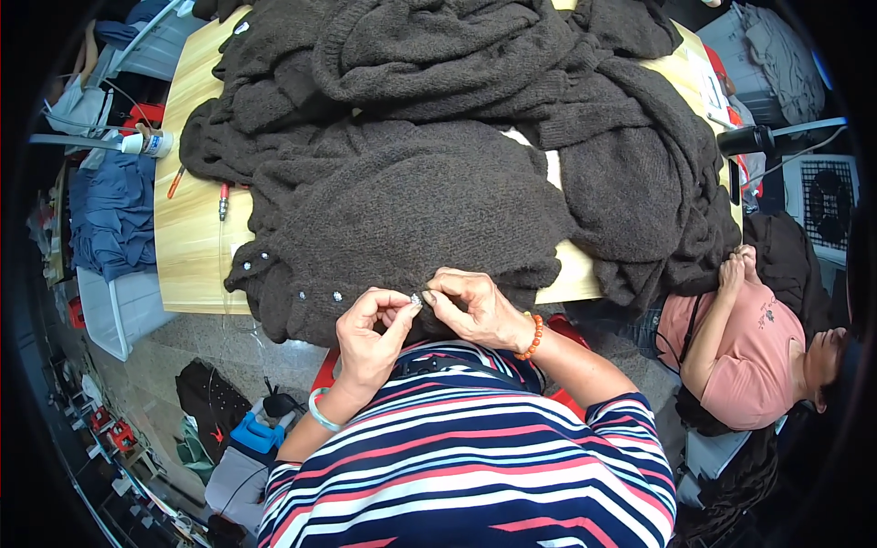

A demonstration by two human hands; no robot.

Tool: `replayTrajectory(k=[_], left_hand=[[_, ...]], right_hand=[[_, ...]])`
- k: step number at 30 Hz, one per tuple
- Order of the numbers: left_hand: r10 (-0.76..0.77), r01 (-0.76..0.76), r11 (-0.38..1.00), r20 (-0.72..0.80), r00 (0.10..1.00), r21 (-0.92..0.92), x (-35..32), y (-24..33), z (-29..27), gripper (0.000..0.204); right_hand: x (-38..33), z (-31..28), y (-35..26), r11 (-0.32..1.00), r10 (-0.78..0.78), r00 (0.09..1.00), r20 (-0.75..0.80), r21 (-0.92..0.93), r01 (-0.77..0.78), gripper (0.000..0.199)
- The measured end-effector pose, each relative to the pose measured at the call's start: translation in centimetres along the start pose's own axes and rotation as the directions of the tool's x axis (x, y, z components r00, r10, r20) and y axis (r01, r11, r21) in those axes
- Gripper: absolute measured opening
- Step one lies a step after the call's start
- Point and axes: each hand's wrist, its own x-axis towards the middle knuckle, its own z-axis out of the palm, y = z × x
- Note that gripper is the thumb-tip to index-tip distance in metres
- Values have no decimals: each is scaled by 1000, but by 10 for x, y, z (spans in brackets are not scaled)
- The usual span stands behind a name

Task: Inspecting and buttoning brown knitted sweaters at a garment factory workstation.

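Note:
A dark brown knit garment [411, 201] lies over the table's near edge in front of me. Along its lower edge, my left hand [372, 336] pinches a small shiny button [416, 300] between thumb and forefinger. Close beside it, my right hand [477, 310] is closed in a pinch at the same edge; what its fingertips hold is too small to make out. More shiny buttons [337, 296] sit on the knit to the left of my left hand, and others [264, 256] show on a folded corner farther left.
More dark knitwear [438, 55] is heaped across the wooden table [196, 265]. A red-handled tool [223, 203], an orange pen-like stick [175, 183] and a white jar [146, 143] are at the left. A person in pink [740, 356] works at the right. Blue fabric [114, 210] is stacked far left.

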Motion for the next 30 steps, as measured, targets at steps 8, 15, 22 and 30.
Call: replayTrajectory(k=[8,15,22,30], left_hand=[[-40,31,984,-50,998,-173,-1,-12,6,13],[222,-209,974,-159,962,92,4,-20,13,16],[365,-316,902,-128,922,295,5,-19,14,18],[299,-263,924,-96,949,278,5,-20,17,18]], right_hand=[[-3,8,0,978,-106,994,-32,-186,98,11],[-2,13,-4,974,-151,974,-171,-193,118,16],[-1,14,-7,955,-178,974,-139,-264,137,13],[-4,17,2,970,-118,981,-154,-230,80,10]])
